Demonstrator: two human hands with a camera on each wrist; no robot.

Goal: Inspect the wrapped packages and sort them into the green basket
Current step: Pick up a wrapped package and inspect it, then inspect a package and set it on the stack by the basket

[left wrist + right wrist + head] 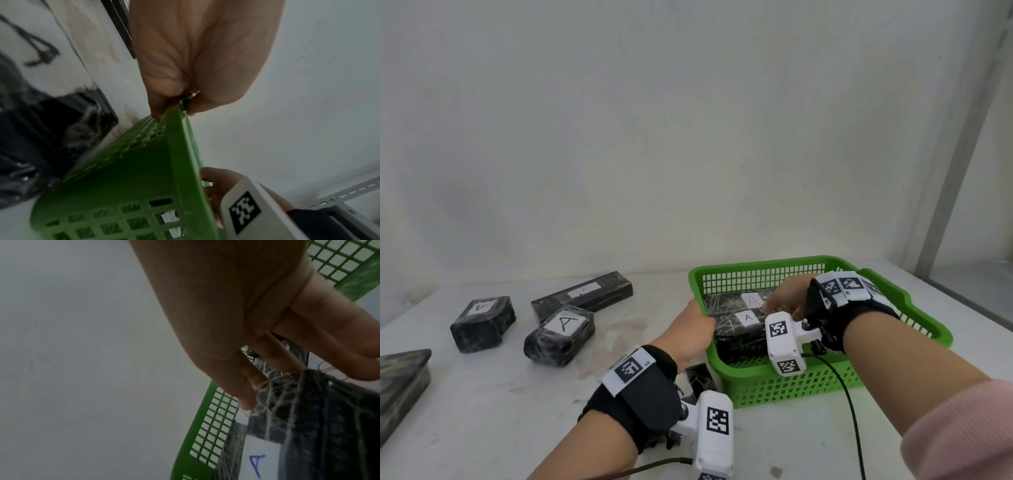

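Observation:
The green basket (756, 264) stands on the white table at the right. Two dark wrapped packages lie in it: one with a red A label (754, 300) at the back, and one with a blue A label (748, 318) in front. My left hand (705, 320) pinches the basket's left rim; the left wrist view shows the thumb and fingers of this left hand (176, 107) closed on the basket's green edge (183, 162). My right hand (770, 306) reaches into the basket. In the right wrist view this right hand (298, 378) holds the far end of the blue-A package (308, 418).
Several more wrapped packages lie on the table to the left: a black-A one (560, 334), a second labelled block (482, 322), a long one (582, 294) and one at the left edge (400, 387). A small dark package (700, 377) sits against the basket's near-left corner. A wall stands behind.

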